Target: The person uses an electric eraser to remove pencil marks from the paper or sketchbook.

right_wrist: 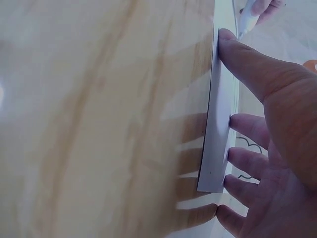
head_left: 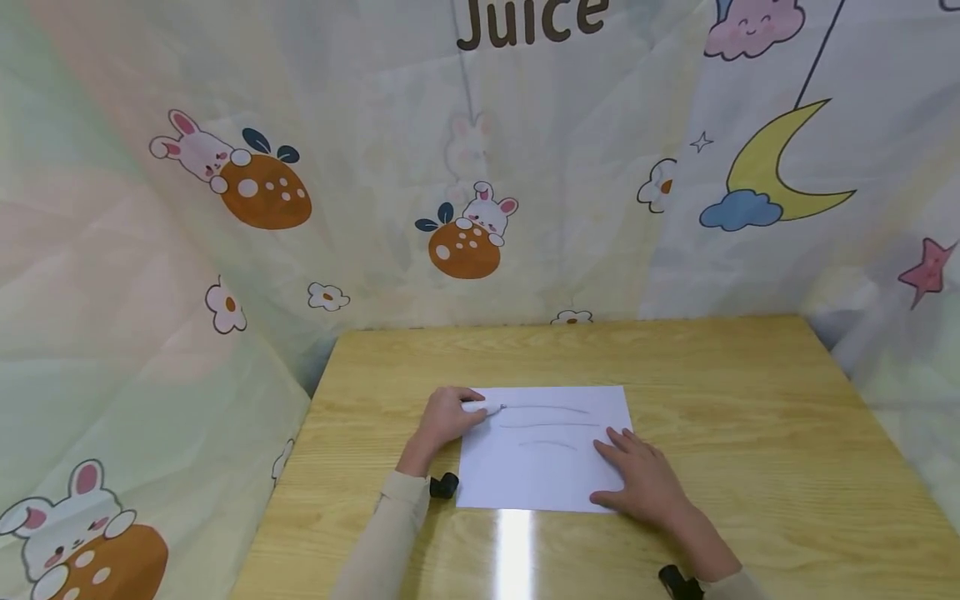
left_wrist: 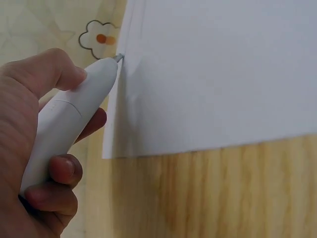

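Note:
A white utility knife (head_left: 478, 406) is gripped in my left hand (head_left: 446, 417), at the upper left of a white sheet of paper (head_left: 536, 479). In the left wrist view, the thumb and fingers curl round the thick white knife body (left_wrist: 62, 124), and its short grey tip touches or nearly touches the paper (left_wrist: 223, 79). Several thin, slightly curved lines run across the sheet's upper half; whether they are cuts or marks I cannot tell. My right hand (head_left: 651, 483) rests with spread fingers on the sheet's right edge, the thumb near its lower right corner.
The paper lies on a wood-grain table (head_left: 765, 433). Behind and to the left hangs a printed cloth (head_left: 360, 125) with rabbits and flowers. Black wrist devices (head_left: 444, 486) sit at both cuffs. Light glares off the table just in front of the sheet.

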Available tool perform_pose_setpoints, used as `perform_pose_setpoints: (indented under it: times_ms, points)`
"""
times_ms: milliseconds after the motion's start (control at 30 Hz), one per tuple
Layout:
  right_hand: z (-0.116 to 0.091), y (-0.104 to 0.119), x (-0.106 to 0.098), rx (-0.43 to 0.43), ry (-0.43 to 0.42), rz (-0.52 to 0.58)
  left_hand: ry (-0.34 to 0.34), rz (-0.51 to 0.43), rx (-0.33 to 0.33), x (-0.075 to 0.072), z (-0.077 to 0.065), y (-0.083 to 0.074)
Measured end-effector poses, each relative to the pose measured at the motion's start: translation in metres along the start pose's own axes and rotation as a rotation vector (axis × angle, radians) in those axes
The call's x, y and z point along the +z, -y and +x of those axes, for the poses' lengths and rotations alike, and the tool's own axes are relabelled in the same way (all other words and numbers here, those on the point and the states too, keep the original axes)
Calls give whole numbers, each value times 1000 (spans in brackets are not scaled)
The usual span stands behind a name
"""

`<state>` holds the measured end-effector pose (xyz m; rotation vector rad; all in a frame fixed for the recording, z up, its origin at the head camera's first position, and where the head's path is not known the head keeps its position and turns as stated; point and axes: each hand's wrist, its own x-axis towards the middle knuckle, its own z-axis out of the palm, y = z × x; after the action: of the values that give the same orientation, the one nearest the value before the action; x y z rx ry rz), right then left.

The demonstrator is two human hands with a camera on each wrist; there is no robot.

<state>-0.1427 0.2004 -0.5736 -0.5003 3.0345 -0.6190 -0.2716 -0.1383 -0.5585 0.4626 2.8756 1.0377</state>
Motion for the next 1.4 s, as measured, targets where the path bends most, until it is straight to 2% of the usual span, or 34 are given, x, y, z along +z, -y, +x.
perform_pose_setpoints:
  times_ms: [133,300,433,567,700,933,1100,1233,1400]
  points:
    - [1,0,-2,-2,-12,2,-12,16,-8,-3,2,-1]
    - [2,-1,-4,-1,-8,2,28,24,0,0,8,-2]
    - [4,-1,-6,-4,-20,8,10,33,3,-3,11,-5]
    - [4,-1,-6,-8,-10,8,22,38,-25,-6,8,-7]
    - [2,-1,-2,1,-5,19,53,36,-14,-5,6,-5]
    - [-3,1,8,24,12,37,70,53,-36,-7,-1,-1]
    - [-3,2,5,15,-9,24,79,42,-13,-6,2,-3]
    - [-3,2,2,12,-7,28,77,51,-41,-5,3,-3]
    - [-2,2,1,17,-4,21,92,6,-24,-3,5,-5]
